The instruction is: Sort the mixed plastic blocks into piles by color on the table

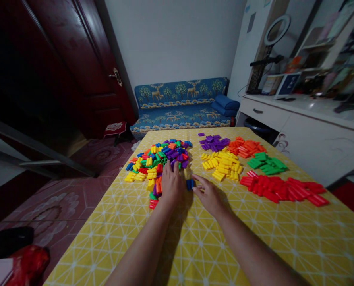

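Observation:
A mixed pile of small plastic tube blocks (153, 161) in several colours lies on the left half of the table. My left hand (172, 184) rests at the right edge of this pile, its fingers stretched forward over purple and red pieces. Just right of it, a blue block (190, 184) sits on the yellow tablecloth (194, 238). My right hand (207, 194) is beside that block, thumb and fingers apart, the fingertips close to its right side. Whether they touch it I cannot tell.
Single-colour heaps lie to the right: purple (214, 143), yellow (223, 163), orange (245, 147), green (267, 163) and red (281, 188). Behind the table stands a blue patterned sofa (177, 113). A white dresser (322, 137) is at the right, a dark red door (75, 59) at the left.

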`<state>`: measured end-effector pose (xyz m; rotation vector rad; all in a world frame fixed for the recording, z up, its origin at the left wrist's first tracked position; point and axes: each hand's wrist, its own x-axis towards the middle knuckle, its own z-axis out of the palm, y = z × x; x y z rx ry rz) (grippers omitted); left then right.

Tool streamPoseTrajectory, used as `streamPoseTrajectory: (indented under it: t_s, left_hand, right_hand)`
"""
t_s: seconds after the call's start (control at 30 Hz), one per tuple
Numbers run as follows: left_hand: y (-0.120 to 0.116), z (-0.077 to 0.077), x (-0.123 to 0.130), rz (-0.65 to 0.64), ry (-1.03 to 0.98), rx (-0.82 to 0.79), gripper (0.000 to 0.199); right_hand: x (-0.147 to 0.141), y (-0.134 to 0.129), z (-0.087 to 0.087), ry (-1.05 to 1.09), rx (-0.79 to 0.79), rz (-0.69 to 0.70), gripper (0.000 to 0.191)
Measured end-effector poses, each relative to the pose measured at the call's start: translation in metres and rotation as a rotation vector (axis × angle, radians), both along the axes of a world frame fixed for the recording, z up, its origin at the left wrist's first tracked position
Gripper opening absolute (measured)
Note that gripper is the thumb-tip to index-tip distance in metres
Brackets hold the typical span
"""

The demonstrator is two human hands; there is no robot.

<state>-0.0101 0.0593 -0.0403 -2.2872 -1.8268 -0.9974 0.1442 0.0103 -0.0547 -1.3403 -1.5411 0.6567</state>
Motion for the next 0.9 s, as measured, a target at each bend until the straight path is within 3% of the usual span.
streamPoseTrajectory:
  t_s: [0.2,0.5,0.63,0.9]
  left_hand:
    - [0.01,0.013,-0.004,0.174,0.15,-0.15,0.055]
    - [0.008,0.011,-0.007,0.083,0.231,-0.132,0.061]
    - [0.008,0.012,-0.006,0.056,0.253,-0.142,0.053]
    - [0.006,0.013,-0.007,0.048,0.246,-0.21,0.049]
  right_hand:
    - [0.002,-0.006,0.011,-0.106,-0.076,-0.027,0.046]
    - [-0.001,-0.006,0.012,-0.093,-0.077,-0.024,0.041]
    - [-0.001,-0.007,0.011,-0.107,-0.073,-0.022,0.039]
    - [-0.004,-0.01,0.02,-0.196,-0.19,-0.036,0.036]
